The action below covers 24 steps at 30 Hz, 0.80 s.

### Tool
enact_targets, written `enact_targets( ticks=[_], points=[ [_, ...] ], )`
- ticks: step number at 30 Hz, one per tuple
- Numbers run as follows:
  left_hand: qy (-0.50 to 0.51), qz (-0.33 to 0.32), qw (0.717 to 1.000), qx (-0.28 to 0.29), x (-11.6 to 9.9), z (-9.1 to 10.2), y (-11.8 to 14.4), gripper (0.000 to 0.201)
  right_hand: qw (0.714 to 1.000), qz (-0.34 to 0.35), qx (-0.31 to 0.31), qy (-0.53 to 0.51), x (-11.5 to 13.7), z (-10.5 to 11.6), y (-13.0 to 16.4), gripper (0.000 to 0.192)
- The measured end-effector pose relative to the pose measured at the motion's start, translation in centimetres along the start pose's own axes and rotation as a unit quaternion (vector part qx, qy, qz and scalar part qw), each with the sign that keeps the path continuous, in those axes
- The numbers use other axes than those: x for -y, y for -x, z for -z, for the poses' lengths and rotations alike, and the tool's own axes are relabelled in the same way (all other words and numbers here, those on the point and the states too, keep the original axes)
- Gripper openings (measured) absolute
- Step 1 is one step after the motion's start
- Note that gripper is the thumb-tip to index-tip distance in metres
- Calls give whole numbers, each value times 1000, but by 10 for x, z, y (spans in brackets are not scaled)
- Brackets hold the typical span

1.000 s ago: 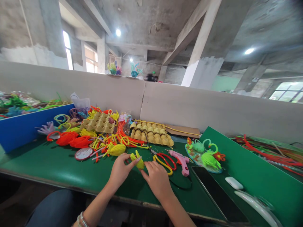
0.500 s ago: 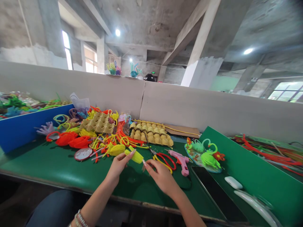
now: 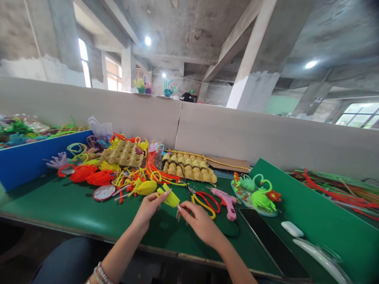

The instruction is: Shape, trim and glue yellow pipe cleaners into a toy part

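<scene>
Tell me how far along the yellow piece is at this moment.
Done: finished green figures lie on a plate, and a wound yellow bud lies nearby. In hand: the left hand pinches a yellow piece, the right hand at its tip. Left: loose pipe cleaners, scissors and glue gun lie untouched.

A craft workshop in a bare concrete hall: a green-topped desk [image 3: 74, 213] heaped with bright fuzzy pipe-cleaner pieces [image 3: 130, 173], a pink plastic glue gun [image 3: 226, 201].
</scene>
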State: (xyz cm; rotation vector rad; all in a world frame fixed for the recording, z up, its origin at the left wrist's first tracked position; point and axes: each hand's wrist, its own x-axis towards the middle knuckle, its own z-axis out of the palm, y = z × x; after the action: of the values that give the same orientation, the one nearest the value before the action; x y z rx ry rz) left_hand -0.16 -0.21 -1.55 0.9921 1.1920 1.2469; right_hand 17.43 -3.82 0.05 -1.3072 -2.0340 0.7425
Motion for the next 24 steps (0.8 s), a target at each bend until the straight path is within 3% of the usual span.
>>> enact_targets(
  ticks=[4,6,8,10,13,16,18,20,24],
  points=[
    [33,20,999,-20,2,3,-3,42,996,-20,91,5,-4,14,8,25],
    [101,60,993,-19,1,4,-5,37,987,-43,155,-3,-7,26,14,23],
    [199,112,974,-3,-1,4,-5,27,975,-69,209,-25,-11,41,21,24],
    [281,152,947,20,-5,2,-4,18,971,-113,208,-46,-18,59,30,29],
    [379,180,905,77,-9,1,0,21,966,-210,150,-17,-41,86,51,41],
    [471,191,844,169,-10,1,6,22,967,-232,-37,104,-86,109,81,46],
    [507,189,815,206,-12,1,11,22,924,-282,-172,191,-123,118,102,67],
    [535,176,797,217,-15,1,17,20,878,-347,-215,250,-154,124,119,82],
    [581,163,764,231,-26,0,29,16,860,-391,-227,236,-187,131,135,85]
  ],
)
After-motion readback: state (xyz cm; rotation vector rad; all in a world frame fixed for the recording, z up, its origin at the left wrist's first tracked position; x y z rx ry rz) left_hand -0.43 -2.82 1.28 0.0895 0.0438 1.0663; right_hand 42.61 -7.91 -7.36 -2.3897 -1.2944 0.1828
